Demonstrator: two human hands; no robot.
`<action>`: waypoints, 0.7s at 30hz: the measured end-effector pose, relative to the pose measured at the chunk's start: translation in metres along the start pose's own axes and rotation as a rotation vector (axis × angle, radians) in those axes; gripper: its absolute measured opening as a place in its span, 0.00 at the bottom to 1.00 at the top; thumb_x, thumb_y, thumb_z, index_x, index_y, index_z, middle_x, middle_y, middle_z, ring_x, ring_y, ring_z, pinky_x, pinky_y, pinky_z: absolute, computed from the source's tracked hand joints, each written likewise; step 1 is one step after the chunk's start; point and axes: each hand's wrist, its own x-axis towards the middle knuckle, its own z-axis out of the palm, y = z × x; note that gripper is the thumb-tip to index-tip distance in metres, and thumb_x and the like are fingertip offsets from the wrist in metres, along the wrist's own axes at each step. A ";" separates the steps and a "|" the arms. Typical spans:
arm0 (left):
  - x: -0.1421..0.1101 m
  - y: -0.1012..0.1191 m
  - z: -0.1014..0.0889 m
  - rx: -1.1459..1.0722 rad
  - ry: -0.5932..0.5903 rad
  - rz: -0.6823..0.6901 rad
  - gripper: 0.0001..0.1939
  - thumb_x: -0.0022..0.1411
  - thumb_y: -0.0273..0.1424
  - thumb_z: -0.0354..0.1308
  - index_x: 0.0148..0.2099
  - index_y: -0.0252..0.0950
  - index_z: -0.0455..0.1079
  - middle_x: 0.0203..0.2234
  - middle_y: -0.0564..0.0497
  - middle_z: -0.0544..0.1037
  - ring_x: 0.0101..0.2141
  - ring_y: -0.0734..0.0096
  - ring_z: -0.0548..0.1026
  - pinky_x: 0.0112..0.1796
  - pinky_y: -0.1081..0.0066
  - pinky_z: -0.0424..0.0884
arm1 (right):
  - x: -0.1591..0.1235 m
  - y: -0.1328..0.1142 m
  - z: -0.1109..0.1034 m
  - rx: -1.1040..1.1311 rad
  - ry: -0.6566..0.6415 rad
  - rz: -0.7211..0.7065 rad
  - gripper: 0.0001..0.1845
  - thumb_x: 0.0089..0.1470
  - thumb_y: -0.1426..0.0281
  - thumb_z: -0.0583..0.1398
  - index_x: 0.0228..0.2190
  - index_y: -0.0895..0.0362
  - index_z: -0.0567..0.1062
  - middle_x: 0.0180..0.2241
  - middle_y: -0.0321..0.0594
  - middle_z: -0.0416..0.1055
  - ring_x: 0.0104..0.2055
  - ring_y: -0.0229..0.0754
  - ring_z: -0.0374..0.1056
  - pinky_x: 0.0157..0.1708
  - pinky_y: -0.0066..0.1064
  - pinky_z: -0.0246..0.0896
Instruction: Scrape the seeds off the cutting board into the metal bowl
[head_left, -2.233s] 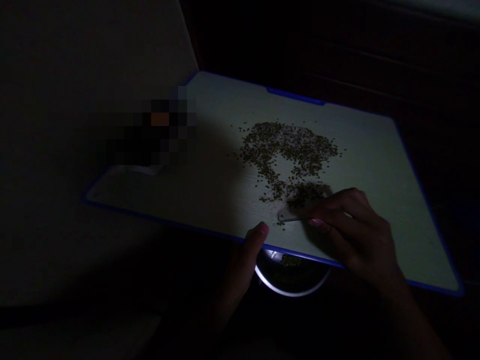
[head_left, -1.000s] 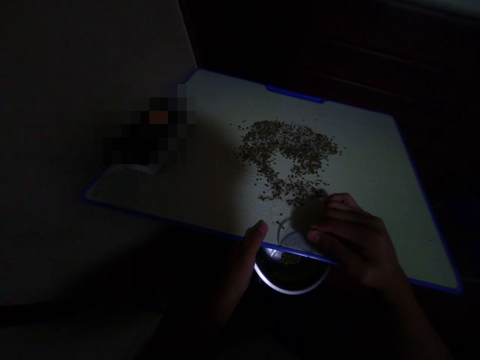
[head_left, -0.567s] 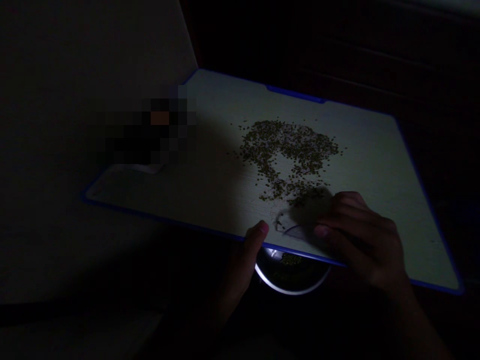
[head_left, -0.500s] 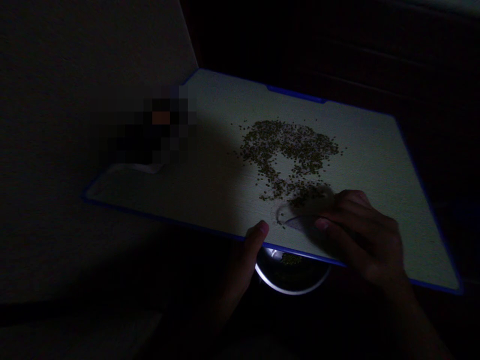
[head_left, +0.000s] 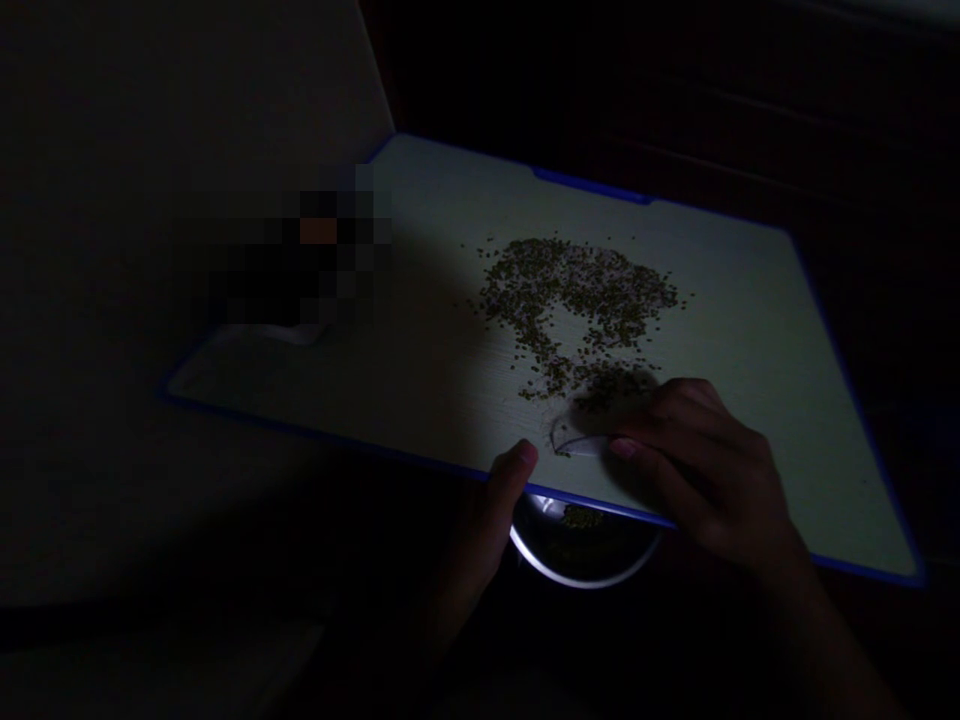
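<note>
Board (head_left: 750,330), pale with a blue rim, fills most of the lit area and lies tilted across the view, its near edge running from lower left to lower right. Everything around it is dark; a blurred patch covers part of its left end. Grains (head_left: 577,300), small and greenish brown, lie scattered in a loose ring on the board's middle, with a thin trail running down toward the near edge. Bowl (head_left: 585,575), round with a bright metal rim, sits just below the near edge, partly hidden under the board, and some grains show inside it. Right hand (head_left: 697,470) rests on the board at the lower end of the grain trail, fingers curled and pinched on a thin flat card (head_left: 581,437), which lies low against the board surface, with its free end pointing left among the last grains. Left hand (head_left: 480,540) grips the board's near edge just left of the bowl, thumb on top of the rim, the rest of the fingers hidden beneath in the dark.
</note>
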 end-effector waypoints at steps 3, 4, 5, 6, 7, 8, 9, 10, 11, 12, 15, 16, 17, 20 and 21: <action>0.000 0.004 0.002 0.014 0.014 -0.021 0.25 0.60 0.50 0.66 0.53 0.41 0.80 0.50 0.42 0.84 0.59 0.48 0.77 0.61 0.54 0.67 | 0.000 -0.001 -0.001 0.018 -0.009 0.016 0.07 0.64 0.73 0.62 0.41 0.55 0.81 0.31 0.39 0.76 0.37 0.45 0.69 0.43 0.43 0.61; 0.000 0.006 0.003 0.016 0.016 -0.026 0.24 0.60 0.50 0.66 0.52 0.41 0.80 0.49 0.42 0.85 0.58 0.48 0.77 0.61 0.54 0.68 | 0.000 -0.001 -0.001 0.021 -0.013 0.020 0.07 0.64 0.72 0.62 0.40 0.54 0.82 0.31 0.38 0.76 0.36 0.45 0.68 0.43 0.43 0.61; 0.000 0.006 0.003 0.016 0.018 -0.028 0.23 0.61 0.50 0.66 0.51 0.41 0.80 0.49 0.42 0.85 0.58 0.48 0.77 0.60 0.54 0.68 | 0.000 -0.002 -0.001 0.024 -0.016 0.025 0.07 0.64 0.72 0.62 0.39 0.54 0.82 0.30 0.38 0.76 0.36 0.45 0.68 0.43 0.43 0.61; 0.000 0.007 0.004 0.013 0.019 -0.030 0.23 0.60 0.50 0.66 0.51 0.40 0.80 0.48 0.42 0.85 0.58 0.48 0.77 0.60 0.54 0.69 | 0.000 -0.002 -0.001 0.028 -0.020 0.027 0.07 0.64 0.72 0.62 0.39 0.54 0.82 0.30 0.38 0.75 0.36 0.45 0.68 0.42 0.43 0.61; 0.000 0.007 0.004 0.009 0.019 -0.030 0.24 0.60 0.51 0.66 0.50 0.40 0.80 0.47 0.42 0.85 0.57 0.47 0.77 0.59 0.54 0.69 | 0.001 -0.002 -0.001 0.034 -0.021 0.023 0.07 0.64 0.72 0.62 0.39 0.54 0.82 0.30 0.38 0.75 0.36 0.45 0.68 0.42 0.43 0.61; 0.000 0.007 0.004 0.007 0.019 -0.030 0.25 0.60 0.51 0.66 0.50 0.39 0.80 0.47 0.42 0.85 0.57 0.47 0.78 0.59 0.54 0.70 | 0.001 -0.002 -0.001 0.041 -0.022 0.016 0.07 0.64 0.72 0.62 0.39 0.54 0.82 0.30 0.39 0.76 0.36 0.45 0.68 0.42 0.43 0.61; 0.000 0.008 0.004 0.009 0.015 -0.031 0.25 0.59 0.52 0.66 0.50 0.39 0.80 0.46 0.42 0.85 0.57 0.46 0.78 0.58 0.54 0.70 | 0.000 -0.002 -0.001 0.048 -0.025 0.009 0.07 0.64 0.72 0.62 0.40 0.54 0.82 0.30 0.39 0.76 0.36 0.45 0.68 0.42 0.43 0.61; 0.000 0.008 0.004 0.015 0.008 -0.036 0.26 0.59 0.53 0.66 0.49 0.38 0.80 0.45 0.42 0.86 0.56 0.45 0.78 0.58 0.54 0.70 | 0.000 -0.002 -0.001 0.055 -0.029 -0.001 0.07 0.64 0.72 0.62 0.40 0.55 0.81 0.31 0.39 0.76 0.36 0.45 0.68 0.42 0.44 0.61; 0.000 0.008 0.004 0.027 0.002 -0.043 0.26 0.58 0.53 0.66 0.48 0.38 0.80 0.44 0.42 0.86 0.54 0.45 0.79 0.57 0.53 0.71 | 0.000 -0.002 -0.001 0.062 -0.033 -0.013 0.07 0.64 0.73 0.62 0.40 0.55 0.81 0.31 0.40 0.77 0.36 0.45 0.68 0.43 0.44 0.61; -0.001 0.009 0.003 0.041 -0.001 -0.052 0.26 0.58 0.54 0.66 0.46 0.38 0.81 0.43 0.42 0.86 0.53 0.45 0.80 0.56 0.53 0.71 | 0.001 -0.002 -0.001 0.071 -0.036 -0.027 0.06 0.64 0.74 0.62 0.41 0.56 0.81 0.31 0.40 0.77 0.36 0.45 0.68 0.43 0.45 0.61; -0.001 0.009 0.002 0.066 0.004 -0.073 0.25 0.58 0.54 0.66 0.45 0.39 0.81 0.40 0.43 0.86 0.51 0.45 0.80 0.56 0.53 0.71 | 0.001 -0.002 0.000 0.099 -0.051 -0.056 0.06 0.63 0.75 0.62 0.40 0.56 0.80 0.31 0.39 0.76 0.36 0.46 0.68 0.44 0.45 0.61; -0.002 0.009 0.002 0.065 0.010 -0.075 0.25 0.58 0.54 0.66 0.45 0.39 0.80 0.40 0.44 0.86 0.51 0.46 0.80 0.56 0.54 0.71 | 0.000 -0.002 0.000 0.107 -0.055 -0.062 0.06 0.63 0.75 0.62 0.40 0.56 0.79 0.31 0.39 0.76 0.36 0.46 0.68 0.44 0.46 0.61; -0.002 0.010 0.002 0.062 0.015 -0.076 0.25 0.58 0.54 0.66 0.46 0.39 0.80 0.40 0.44 0.86 0.52 0.46 0.80 0.57 0.54 0.71 | 0.000 -0.002 0.000 0.113 -0.058 -0.064 0.06 0.62 0.75 0.63 0.40 0.56 0.79 0.31 0.40 0.76 0.37 0.46 0.68 0.44 0.46 0.61; -0.003 0.010 0.003 0.059 0.029 -0.081 0.25 0.59 0.54 0.65 0.47 0.39 0.80 0.40 0.45 0.86 0.52 0.46 0.80 0.57 0.53 0.70 | 0.000 -0.001 0.001 0.129 -0.054 -0.065 0.06 0.61 0.76 0.63 0.40 0.56 0.79 0.33 0.41 0.77 0.39 0.47 0.69 0.45 0.47 0.62; -0.003 0.010 0.003 0.064 0.031 -0.082 0.25 0.59 0.54 0.65 0.46 0.39 0.80 0.40 0.45 0.85 0.52 0.46 0.80 0.57 0.53 0.71 | -0.001 -0.001 0.001 0.131 -0.051 -0.063 0.06 0.61 0.76 0.63 0.40 0.56 0.79 0.33 0.41 0.76 0.39 0.47 0.69 0.45 0.47 0.62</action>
